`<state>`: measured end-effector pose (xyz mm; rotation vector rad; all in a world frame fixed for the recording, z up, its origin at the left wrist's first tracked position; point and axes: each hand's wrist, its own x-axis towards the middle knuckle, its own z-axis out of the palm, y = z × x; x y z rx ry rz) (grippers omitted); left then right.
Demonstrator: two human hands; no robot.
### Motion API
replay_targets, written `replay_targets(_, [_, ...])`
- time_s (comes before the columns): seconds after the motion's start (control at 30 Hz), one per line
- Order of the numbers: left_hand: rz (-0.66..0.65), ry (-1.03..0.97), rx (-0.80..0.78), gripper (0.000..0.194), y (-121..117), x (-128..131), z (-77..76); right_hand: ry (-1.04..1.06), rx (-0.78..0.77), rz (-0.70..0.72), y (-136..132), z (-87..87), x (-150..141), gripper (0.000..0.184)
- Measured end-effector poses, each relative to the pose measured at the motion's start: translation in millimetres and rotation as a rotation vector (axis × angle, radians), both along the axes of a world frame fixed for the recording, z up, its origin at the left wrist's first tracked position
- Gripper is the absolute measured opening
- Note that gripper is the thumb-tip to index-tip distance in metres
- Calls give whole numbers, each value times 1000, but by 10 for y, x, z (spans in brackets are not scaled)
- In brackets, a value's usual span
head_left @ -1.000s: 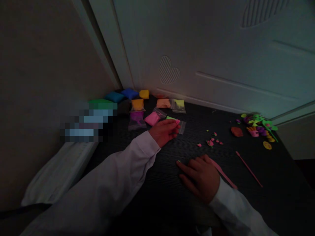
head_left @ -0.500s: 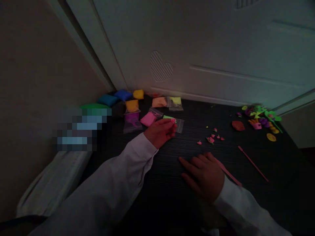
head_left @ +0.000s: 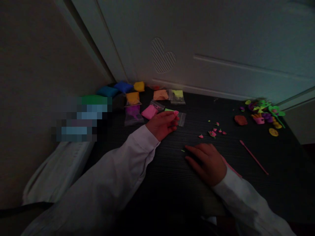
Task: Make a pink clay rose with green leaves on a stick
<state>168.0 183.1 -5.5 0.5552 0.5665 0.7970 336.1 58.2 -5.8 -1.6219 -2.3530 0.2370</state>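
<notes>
My left hand [head_left: 162, 125] is curled, pinching a small pink clay piece [head_left: 176, 113] at its fingertips, just over a clear bag of green clay [head_left: 177, 117]. My right hand [head_left: 206, 162] lies flat on the dark table [head_left: 172, 183], fingers stretched out to the left. A tiny green bit [head_left: 182, 150] lies just off its fingertips. A pink stick [head_left: 230, 167] runs under the right wrist. Several small pink clay bits [head_left: 213, 132] lie beyond the right hand.
Bags of coloured clay [head_left: 137, 100] sit at the back left by a white door [head_left: 197, 49]. A second pink tool [head_left: 253, 157] lies at right. Finished clay shapes [head_left: 263, 114] and a red lump [head_left: 240, 120] cluster at far right. A white bag [head_left: 56, 173] hangs off the left edge.
The view has shifted a little. My right hand has slid slightly right and away, leaving the tiny green bit showing at its fingertips. My left hand keeps its pinch.
</notes>
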Motion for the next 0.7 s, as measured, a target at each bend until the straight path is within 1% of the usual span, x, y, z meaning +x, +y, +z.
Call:
replay_targets(0.1, [5, 2, -1, 16, -3, 9, 2, 18, -1, -14, 38, -29, -47, 28])
replay_targets(0.3, [-2, 3, 0, 16, -3, 18, 9, 41, 4, -20, 87, -49, -94, 20])
replay_targets(0.43, [3, 16, 7, 17, 1, 21, 7, 79, 3, -23, 93, -49, -81, 18])
replay_targets(0.57, [-5, 12, 28, 16, 2, 22, 0, 41, -23, -18, 98, -41, -82, 19])
replay_targets(0.7, [-18, 22, 36, 15, 7, 17, -6, 43, -15, 16, 95, -24, -77, 23])
